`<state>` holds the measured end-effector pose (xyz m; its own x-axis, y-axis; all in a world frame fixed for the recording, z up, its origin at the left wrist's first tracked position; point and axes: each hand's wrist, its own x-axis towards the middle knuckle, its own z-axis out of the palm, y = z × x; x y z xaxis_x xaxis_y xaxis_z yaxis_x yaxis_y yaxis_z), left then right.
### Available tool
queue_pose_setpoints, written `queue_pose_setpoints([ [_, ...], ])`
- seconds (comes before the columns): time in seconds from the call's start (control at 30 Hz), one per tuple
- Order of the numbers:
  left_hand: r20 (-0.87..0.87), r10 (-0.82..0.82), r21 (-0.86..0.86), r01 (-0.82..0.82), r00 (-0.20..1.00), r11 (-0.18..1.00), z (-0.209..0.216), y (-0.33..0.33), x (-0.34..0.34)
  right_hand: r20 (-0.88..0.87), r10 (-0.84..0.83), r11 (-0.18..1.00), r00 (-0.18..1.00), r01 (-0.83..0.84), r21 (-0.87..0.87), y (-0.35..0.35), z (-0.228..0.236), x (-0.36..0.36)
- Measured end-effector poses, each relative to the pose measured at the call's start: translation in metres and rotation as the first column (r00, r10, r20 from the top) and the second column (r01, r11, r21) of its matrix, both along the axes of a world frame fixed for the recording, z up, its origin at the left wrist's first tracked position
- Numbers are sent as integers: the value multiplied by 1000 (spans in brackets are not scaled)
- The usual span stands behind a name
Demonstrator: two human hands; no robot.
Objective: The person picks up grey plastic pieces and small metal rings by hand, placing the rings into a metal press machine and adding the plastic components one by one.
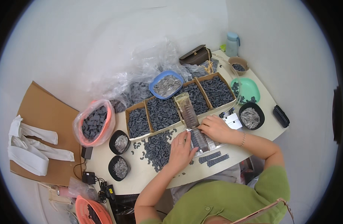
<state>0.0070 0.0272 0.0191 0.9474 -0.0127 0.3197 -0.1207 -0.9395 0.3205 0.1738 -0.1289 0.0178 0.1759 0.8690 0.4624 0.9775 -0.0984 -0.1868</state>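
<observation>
A long slotted jig (pixel 188 112) with a clear, yellowish upper end lies across the front of the divided tray. Its lower part (pixel 199 139) holds dark pieces in rows. My left hand (pixel 180 151) rests along the jig's left side with fingers stretched and thumb apart, fingertips touching its edge. My right hand (pixel 216 128) reaches in from the right, fingers bent together at the jig's middle; whatever they pinch is hidden. Beside my left hand lies a loose heap of small dark grey plastic pieces (pixel 156 149). Two dark strips of joined pieces (pixel 218 160) lie below the jig.
Behind the jig, a cardboard tray (pixel 152 133) with compartments holds many dark pieces. A blue bowl (pixel 152 89) and black bowls (pixel 261 112) hold thin metal pins. A green bowl (pixel 253 89) stands right; a pink basket (pixel 111 127) stands left. A black case (pixel 281 116) lies near the right edge.
</observation>
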Motion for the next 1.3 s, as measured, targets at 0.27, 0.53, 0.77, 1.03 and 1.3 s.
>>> queue_pose_setpoints([
  [0.27, 7, -2, 27, 2, 1000, 1000, -9, -14, 12, 47, -34, 999, 998, 34, -9, -13, 0, -14],
  [0.53, -103, -17, 113, 29, 995, 993, -13, -19, -11, 78, -29, 996, 997, 35, -80, -11, 3, -20],
  [0.77, -98, 24, 123, -11, 995, 992, -16, -13, -3, 69, -47, 992, 997, 55, -110, -18, 7, -31],
  [1.03, -81, -24, 15, 25, 996, 1000, -19, -10, 0, 62, -38, 991, 997, 46, -124, -33, 7, -50],
  [1.3, -118, -81, 15, 84, 990, 996, -16, -22, -8, -20, -51, 998, 998, 50, -37, -34, 7, -45],
])
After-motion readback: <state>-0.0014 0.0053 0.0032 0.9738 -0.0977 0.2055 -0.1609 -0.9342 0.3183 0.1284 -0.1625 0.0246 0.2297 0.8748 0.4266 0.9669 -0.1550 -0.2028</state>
